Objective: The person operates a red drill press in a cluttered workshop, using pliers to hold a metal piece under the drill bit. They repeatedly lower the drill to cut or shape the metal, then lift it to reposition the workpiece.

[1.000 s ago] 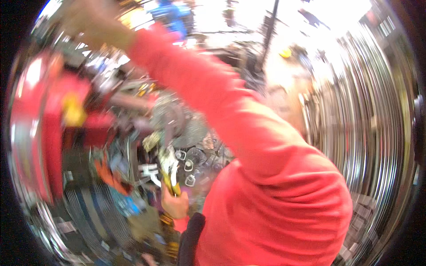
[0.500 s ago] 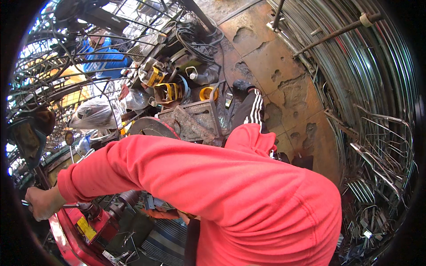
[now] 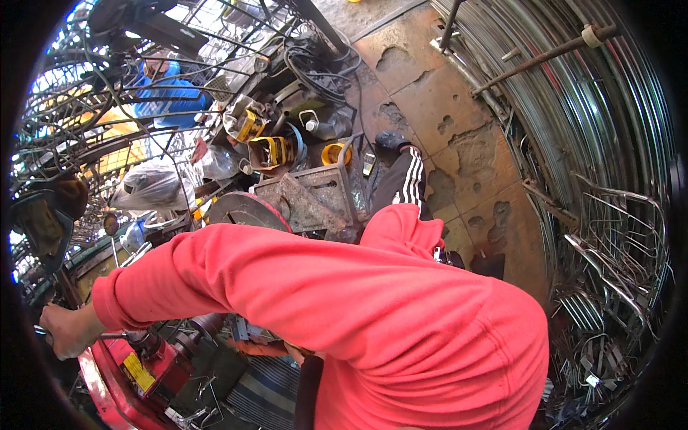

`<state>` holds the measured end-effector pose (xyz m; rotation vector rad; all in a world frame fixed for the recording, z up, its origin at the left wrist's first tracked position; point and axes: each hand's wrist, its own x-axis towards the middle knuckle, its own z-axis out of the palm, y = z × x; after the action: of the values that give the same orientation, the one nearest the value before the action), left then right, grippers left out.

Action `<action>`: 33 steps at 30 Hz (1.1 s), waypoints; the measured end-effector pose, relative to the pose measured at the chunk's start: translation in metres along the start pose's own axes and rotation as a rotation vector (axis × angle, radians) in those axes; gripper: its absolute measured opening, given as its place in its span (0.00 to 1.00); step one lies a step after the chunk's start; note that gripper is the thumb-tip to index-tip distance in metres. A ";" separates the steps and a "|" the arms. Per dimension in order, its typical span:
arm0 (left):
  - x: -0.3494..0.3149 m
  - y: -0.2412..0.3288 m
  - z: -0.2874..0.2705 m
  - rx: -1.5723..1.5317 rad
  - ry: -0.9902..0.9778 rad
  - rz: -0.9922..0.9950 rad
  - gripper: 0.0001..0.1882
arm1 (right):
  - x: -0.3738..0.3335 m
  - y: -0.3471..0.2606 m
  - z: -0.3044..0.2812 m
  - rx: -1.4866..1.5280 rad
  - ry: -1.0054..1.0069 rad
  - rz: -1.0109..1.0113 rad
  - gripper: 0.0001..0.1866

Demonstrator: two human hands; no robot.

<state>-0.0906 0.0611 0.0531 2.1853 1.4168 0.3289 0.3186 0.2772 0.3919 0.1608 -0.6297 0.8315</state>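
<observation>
My right arm, in a red sleeve, stretches across the view to the left. At its end, my right hand [image 3: 70,331] is closed around a thin metal rod [image 3: 113,335] that sticks out on both sides of the fist. Just below that hand is a red machine [image 3: 118,383] with a yellow label [image 3: 138,371] on its body. Only a small bit of my left hand [image 3: 294,354] shows under the right sleeve, near an orange thing [image 3: 256,348]; its fingers and anything in them are hidden.
Long metal rods [image 3: 595,107] fill the right side, with bent metal pieces [image 3: 616,251] below. A rusty metal tray [image 3: 315,193], a cut-open yellow container [image 3: 274,152], a yellow ring-shaped thing [image 3: 335,153] and coiled cable [image 3: 315,68] lie ahead. Someone in blue [image 3: 168,93] is behind metal framework.
My right hand keeps its grip on the rod in nearly the same place. The view has shifted very slightly, and a small yellow thing now shows at the top edge.
</observation>
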 end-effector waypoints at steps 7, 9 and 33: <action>-0.001 -0.001 0.005 -0.001 -0.008 0.011 0.44 | -0.028 -0.028 0.000 -0.277 -0.073 -0.232 0.10; -0.002 0.000 0.006 0.003 -0.005 0.019 0.44 | -0.024 -0.027 0.000 -0.091 -0.122 -0.229 0.11; -0.037 0.061 0.022 0.105 0.169 0.084 0.38 | -0.096 -0.107 0.002 -0.256 -0.133 0.067 0.29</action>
<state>-0.0486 0.0020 0.0705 2.3547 1.4633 0.4902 0.3479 0.1433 0.3490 -0.0381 -0.8645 0.8007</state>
